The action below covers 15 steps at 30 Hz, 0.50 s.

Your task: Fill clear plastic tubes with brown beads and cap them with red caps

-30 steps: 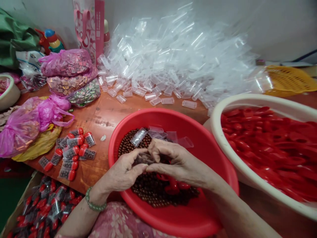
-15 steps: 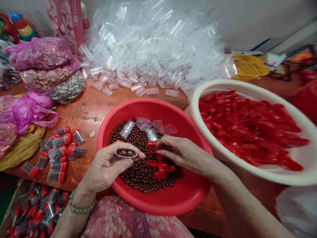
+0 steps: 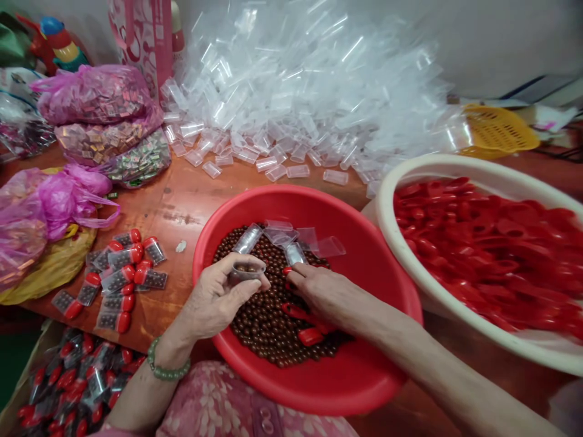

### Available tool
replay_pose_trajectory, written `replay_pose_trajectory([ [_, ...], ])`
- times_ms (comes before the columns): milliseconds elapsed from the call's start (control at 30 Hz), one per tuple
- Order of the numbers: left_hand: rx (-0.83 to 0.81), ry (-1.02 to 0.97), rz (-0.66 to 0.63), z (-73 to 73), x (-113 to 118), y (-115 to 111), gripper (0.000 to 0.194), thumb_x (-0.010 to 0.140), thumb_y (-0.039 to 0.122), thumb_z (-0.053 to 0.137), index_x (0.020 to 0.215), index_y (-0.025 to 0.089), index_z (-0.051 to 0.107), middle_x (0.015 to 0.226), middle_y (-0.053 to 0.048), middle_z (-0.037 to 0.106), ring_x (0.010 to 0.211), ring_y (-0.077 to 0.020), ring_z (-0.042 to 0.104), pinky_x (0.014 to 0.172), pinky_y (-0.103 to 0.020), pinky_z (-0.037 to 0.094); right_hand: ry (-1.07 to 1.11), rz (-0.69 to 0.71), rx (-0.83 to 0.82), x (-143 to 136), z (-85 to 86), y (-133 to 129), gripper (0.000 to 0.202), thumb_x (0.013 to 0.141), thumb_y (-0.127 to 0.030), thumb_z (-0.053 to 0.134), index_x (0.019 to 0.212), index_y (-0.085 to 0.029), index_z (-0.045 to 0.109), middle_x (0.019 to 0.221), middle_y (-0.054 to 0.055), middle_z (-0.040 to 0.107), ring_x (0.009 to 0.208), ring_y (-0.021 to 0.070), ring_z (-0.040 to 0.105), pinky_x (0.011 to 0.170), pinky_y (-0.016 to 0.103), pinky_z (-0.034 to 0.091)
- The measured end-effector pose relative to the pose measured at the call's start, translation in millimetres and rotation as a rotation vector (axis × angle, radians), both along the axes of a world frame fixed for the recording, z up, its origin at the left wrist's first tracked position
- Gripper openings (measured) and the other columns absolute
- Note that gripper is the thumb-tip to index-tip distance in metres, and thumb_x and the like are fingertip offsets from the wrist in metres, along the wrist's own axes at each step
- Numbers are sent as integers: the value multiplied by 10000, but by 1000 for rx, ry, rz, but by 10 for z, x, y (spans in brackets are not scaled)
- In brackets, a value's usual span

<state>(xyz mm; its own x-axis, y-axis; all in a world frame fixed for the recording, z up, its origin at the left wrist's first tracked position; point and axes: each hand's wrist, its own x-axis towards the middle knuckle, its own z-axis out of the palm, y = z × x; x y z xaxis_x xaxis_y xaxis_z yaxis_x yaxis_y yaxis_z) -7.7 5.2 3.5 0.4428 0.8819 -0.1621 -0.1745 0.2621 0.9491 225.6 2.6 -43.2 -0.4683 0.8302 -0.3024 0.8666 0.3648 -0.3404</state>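
My left hand [image 3: 223, 297], a green bead bracelet on its wrist, is closed round a clear plastic tube [image 3: 248, 271] whose open end faces up. Brown beads show inside it. My right hand [image 3: 319, 288] reaches into the red basin [image 3: 410, 303], its fingertips pinched at a small red plastic cap [image 3: 286, 271]. More red caps [image 3: 311, 335] lie below that palm, partly hidden by it. Loose brown beads [image 3: 268, 340] cover much of the basin's floor. Several clear tubes [image 3: 330, 247] rest on the beads and against the far wall.
A white tub [image 3: 386, 206] of red caps stands at the right. Behind the basin rises a heap of clear tubes [image 3: 291, 121]. Filled, red-capped tubes [image 3: 118, 279] lie on the table at left, more in a box [image 3: 73, 382] below. Pink bags [image 3: 98, 103] sit further back.
The view has shifted, so most things appear further right and slightly lower. My right hand has moved lower over the red caps and closed at one. My left hand still holds the tube, now tilted.
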Motion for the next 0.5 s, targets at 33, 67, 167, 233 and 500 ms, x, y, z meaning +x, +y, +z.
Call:
replay_pose_trajectory([
  [33, -3, 3, -3, -5, -2, 1, 193, 837, 237, 616, 1008, 155, 585, 846, -32, 674, 827, -128, 631, 811, -254, 471, 18, -10, 3, 27, 25, -3, 60, 862, -190, 526, 826, -165, 566, 824, 85, 587, 668, 188, 576, 615, 301, 433],
  [67, -9, 8, -11, -9, -4, 1, 194, 833, 234, 615, 1008, 156, 585, 848, -31, 672, 826, -127, 627, 805, -253, 467, 76, -43, -1, 56, 69, -5, 107, 899, -198, 468, 855, -169, 561, 825, 81, 596, 691, 188, 584, 637, 304, 451],
  [167, -26, 33, -24, -9, -2, -2, 185, 820, 233, 622, 985, 154, 592, 843, -28, 666, 812, -123, 618, 784, -248, 459, 410, -221, -24, 122, 263, -26, 193, 963, -322, 398, 989, -191, 538, 881, 66, 635, 779, 178, 616, 700, 298, 500],
  [233, -33, 46, -20, 6, 19, -11, 170, 812, 238, 632, 954, 151, 596, 831, -27, 664, 798, -119, 613, 773, -246, 456, 697, -373, -62, 132, 378, -54, 235, 939, -413, 462, 1017, -203, 535, 914, 61, 658, 811, 177, 635, 711, 292, 517],
  [500, -49, 66, 43, 63, 261, -126, 219, 781, 310, 680, 920, 150, 627, 945, -57, 673, 862, -149, 601, 802, -282, 474, 1276, -586, -199, 18, 387, -130, 287, 768, -444, 716, 914, -231, 591, 903, 46, 702, 843, 181, 668, 775, 302, 525],
])
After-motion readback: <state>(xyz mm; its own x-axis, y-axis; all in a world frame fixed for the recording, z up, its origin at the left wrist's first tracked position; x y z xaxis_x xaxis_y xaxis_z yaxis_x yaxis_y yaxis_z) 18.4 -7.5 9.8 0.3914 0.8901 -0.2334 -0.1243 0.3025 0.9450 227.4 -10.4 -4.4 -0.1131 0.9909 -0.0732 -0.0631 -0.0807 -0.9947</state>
